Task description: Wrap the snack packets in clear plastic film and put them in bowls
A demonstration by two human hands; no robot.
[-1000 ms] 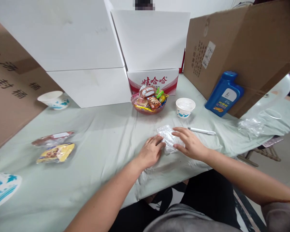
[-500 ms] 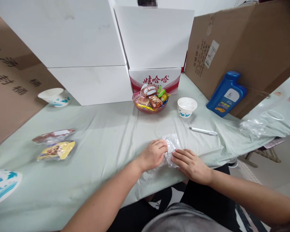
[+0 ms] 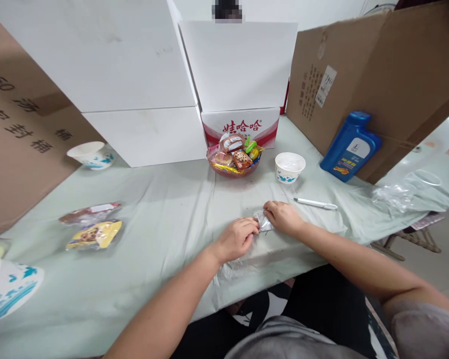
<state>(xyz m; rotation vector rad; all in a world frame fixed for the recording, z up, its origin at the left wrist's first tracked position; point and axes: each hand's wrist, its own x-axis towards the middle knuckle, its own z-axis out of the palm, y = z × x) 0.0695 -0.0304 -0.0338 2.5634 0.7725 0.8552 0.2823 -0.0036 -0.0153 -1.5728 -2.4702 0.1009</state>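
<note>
A crinkled clear plastic bag (image 3: pixel 263 222) lies on the cloth between my hands, its visible part small and seemingly folded over. My left hand (image 3: pixel 236 239) has its fingers curled closed on the bag's left edge. From the other side, my right hand (image 3: pixel 283 216) is closed over the upper right part, fingers bent and covering it. Just beyond my right hand lies a white pen (image 3: pixel 315 203). Farther back stands a paper cup (image 3: pixel 290 168) with a blue leaf print, beside a bowl (image 3: pixel 235 173) heaped with wrapped snacks.
Two wrapped snacks, one yellow (image 3: pixel 94 236) and one brown (image 3: pixel 90 213), lie at the left. More paper cups stand at the left edge. White boxes (image 3: pixel 142 137) line the back. A blue bottle (image 3: pixel 351 147) leans by a cardboard box (image 3: pixel 344 65) at the right.
My right hand has moved up and away from me, from the bag's lower right to its upper right. Less of the bag shows now. My left hand stays almost in place.
</note>
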